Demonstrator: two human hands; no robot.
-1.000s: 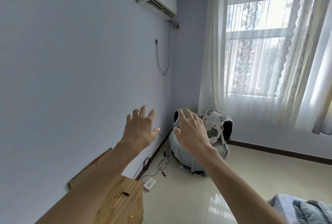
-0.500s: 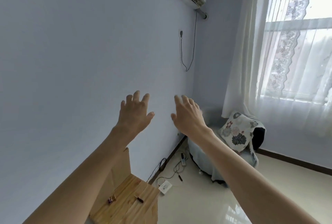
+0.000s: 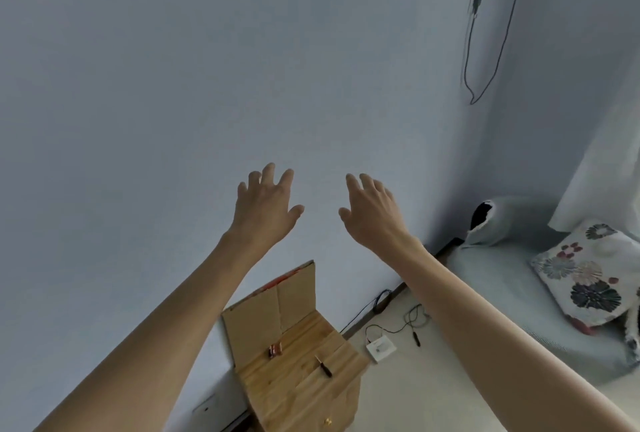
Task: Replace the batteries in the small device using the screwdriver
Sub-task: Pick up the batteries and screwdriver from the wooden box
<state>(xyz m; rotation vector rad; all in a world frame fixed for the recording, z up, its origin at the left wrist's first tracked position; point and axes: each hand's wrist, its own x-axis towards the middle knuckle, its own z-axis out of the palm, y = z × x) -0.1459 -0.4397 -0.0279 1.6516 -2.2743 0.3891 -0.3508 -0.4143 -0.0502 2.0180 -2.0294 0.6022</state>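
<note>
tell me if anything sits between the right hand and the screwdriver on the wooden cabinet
Nothing visible does. The right hand is open and raised in front of the wall, well above the screwdriver, which lies alone on the wooden cabinet. The batteries lie to its left, apart.

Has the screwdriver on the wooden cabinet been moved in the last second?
No. The view swung, but the screwdriver lies on the same plank of the wooden cabinet, right of the batteries; both hands are raised, empty.
</note>
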